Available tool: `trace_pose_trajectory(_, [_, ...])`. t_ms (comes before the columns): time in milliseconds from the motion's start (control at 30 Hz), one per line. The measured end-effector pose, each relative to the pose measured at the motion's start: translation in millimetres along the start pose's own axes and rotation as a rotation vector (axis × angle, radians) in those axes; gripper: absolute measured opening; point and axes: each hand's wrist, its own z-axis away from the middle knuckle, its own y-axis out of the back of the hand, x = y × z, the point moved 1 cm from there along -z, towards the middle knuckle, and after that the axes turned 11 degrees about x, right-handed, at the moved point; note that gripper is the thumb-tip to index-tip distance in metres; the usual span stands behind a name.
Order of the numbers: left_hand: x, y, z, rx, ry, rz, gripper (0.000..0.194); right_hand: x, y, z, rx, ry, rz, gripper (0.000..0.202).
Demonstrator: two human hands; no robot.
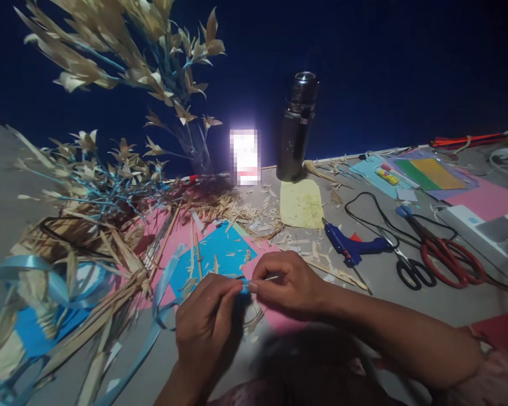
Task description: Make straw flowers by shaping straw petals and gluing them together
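Observation:
My left hand (207, 316) and my right hand (285, 282) meet fingertip to fingertip in the middle, above the paper-strewn surface. Both are closed in a pinch on a thin stick (271, 277), whose pale end sticks out past the right fingers. A small light-blue bit shows on it between the two pinches; whether it is ribbon or tape I cannot tell. Under the hands lie a blue paper sheet (220, 254) and a pink paper sheet (279, 318). Light-blue ribbon (154, 332) trails along the left, beside dried husk strips (105, 304).
Dried-leaf branches with blue stems (122, 197) rise at the left. A dark flask (295, 135) stands behind a yellow pad (300, 203). Rightward lie a blue glue gun (351, 245), black scissors (410, 270), red-handled scissors (452, 262) and a white power strip (469, 225). Husk scraps (254, 211) litter the surface.

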Motion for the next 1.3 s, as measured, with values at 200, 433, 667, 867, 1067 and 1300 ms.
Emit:
trace_pose_trajectory(200, [-5.1,1.5,-0.5,0.065,0.162,-0.003,0.016,0.8,8.7,-6.4,0.02,-0.028,0.018,0.013])
trace_pose_trajectory(433, [-5.2,2.5,-1.3,0.131,0.216,0.008,0.015,-1.5,9.9,-8.3,0.188,0.481,0.29,0.012])
trace_pose_trajectory(667, [-4.1,-2.2,-0.3,0.049,0.185,0.067,0.017,-10.0,7.7,-2.7,0.218,0.637,0.482,0.013])
trace_pose_trajectory(867, [-4.3,-3.3,0.5,0.03,0.237,0.135,0.017,0.6,-0.7,-1.7,0.209,0.358,0.19,0.013])
trace_pose_trajectory(1067, [-4.5,-10.6,-1.1,-0.073,0.966,0.572,0.013,4.4,-7.2,2.4,0.146,0.049,-0.037,0.006])
trace_pose_trajectory(1300, [-5.0,-19.5,4.7,-0.222,1.278,0.951,0.036,8.5,-6.0,2.7,0.12,-0.092,-0.245,0.003])
